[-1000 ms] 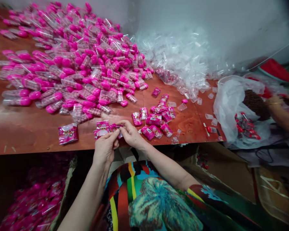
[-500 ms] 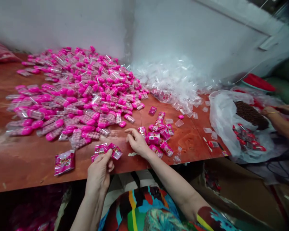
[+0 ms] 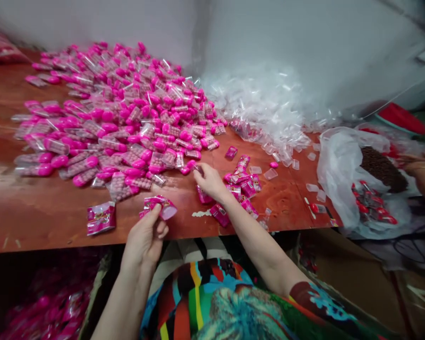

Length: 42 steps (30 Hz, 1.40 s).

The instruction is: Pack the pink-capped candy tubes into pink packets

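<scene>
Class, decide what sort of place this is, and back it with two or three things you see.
Probably a hand-packing workshop: a large heap of pink-capped tubes and a pile of clear plastic pieces lie on the reddish-brown table, and the left hand holds a pink packet.

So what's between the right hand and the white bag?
In the head view, pink packets lie nearest the right hand, then clear plastic pieces and a pink piece, before the bag.
</scene>
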Tool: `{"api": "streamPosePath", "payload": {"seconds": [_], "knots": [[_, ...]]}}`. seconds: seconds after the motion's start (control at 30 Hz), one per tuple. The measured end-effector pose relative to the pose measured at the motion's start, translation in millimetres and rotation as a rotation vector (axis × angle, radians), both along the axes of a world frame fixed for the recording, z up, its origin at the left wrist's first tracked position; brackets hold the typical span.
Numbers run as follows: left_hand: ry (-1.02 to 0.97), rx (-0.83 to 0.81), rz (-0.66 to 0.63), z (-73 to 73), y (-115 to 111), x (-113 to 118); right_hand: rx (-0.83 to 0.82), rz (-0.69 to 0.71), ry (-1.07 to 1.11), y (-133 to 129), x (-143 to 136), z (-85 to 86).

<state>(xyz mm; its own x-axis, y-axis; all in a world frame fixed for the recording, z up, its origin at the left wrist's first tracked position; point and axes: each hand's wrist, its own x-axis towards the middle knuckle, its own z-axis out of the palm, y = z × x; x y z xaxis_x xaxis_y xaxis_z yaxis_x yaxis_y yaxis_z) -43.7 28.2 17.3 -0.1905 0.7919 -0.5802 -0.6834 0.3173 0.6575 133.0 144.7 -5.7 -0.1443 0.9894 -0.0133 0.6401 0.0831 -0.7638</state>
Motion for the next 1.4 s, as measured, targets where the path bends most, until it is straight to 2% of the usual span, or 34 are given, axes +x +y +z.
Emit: {"api": "streamPosePath", "payload": {"seconds": [0.1, 0.13, 0.2, 0.27, 0.37, 0.47, 0.7, 0.83, 0.97, 1.23, 1.4], "knots": [[-0.050, -0.024, 0.050, -2.5, 0.4, -4.0, -0.390, 0.118, 0.674, -46.8, 6.8, 3.2], [-0.064, -0.035, 0.062, -3.9, 0.1, -2.7, -0.510, 0.141, 0.836, -62.5, 6.2, 2.9], [-0.077, -0.045, 0.077, -6.8, -1.0, 2.3, -0.651, 0.132, 1.035, -90.8, 1.1, 0.3], [-0.068, -0.034, 0.081, -9.3, -2.6, 8.2, -0.684, 0.081, 1.113, -112.0, -6.9, -3.5], [-0.027, -0.005, 0.095, -11.8, -5.4, 14.9, -0.625, 0.024, 1.108, -129.5, -17.6, -7.2], [0.012, 0.028, 0.084, -14.1, -7.9, 18.4, -0.579, 0.022, 1.048, -136.2, -23.9, -9.0], [-0.005, 0.076, -0.062, -16.7, -12.2, 21.3, -0.501, -0.019, 1.057, -146.6, -32.9, -15.7], [-0.046, 0.064, -0.118, -14.1, -12.6, 19.7, -0.550, 0.044, 1.114, -145.6, -31.2, -16.0], [-0.049, 0.035, -0.177, -12.3, -11.5, 18.5, -0.547, 0.109, 1.076, -142.7, -28.7, -16.4], [-0.012, 0.068, -0.169, -13.4, -11.6, 17.9, -0.391, 0.058, 0.953, -145.6, -28.4, -19.0], [0.122, 0.056, -0.114, -14.1, -11.8, 12.6, -0.381, 0.071, 0.927, -144.1, -21.8, -27.3]]}}
